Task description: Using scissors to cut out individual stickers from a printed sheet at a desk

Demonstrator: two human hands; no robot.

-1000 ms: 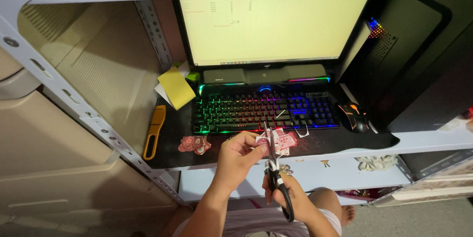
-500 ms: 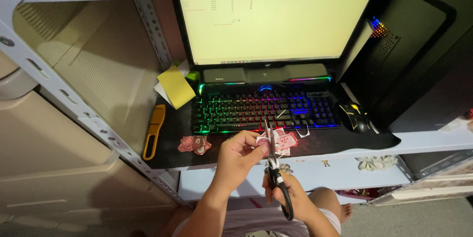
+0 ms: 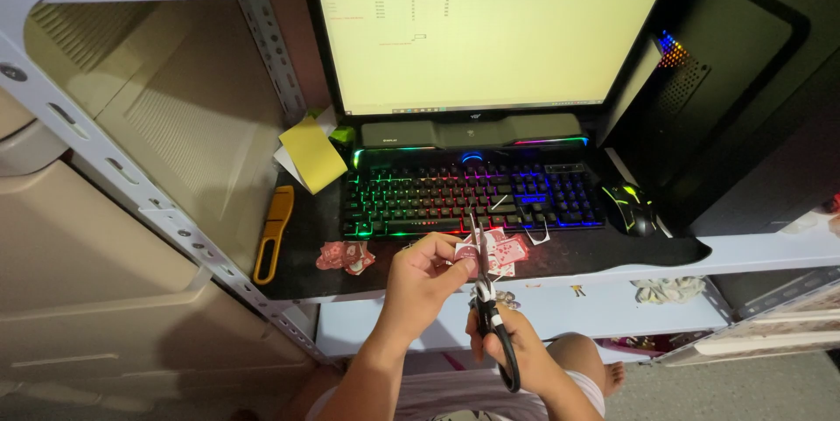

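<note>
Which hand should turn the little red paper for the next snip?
Probably the left hand. It already pinches the small red-and-white paper piece at the blades, so it can turn it. The right hand is busy gripping the black-handled scissors.

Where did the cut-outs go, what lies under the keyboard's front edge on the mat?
On the black mat before the keyboard lie red-and-white paper pieces, more by the scissors. The left hand covers some.
</note>
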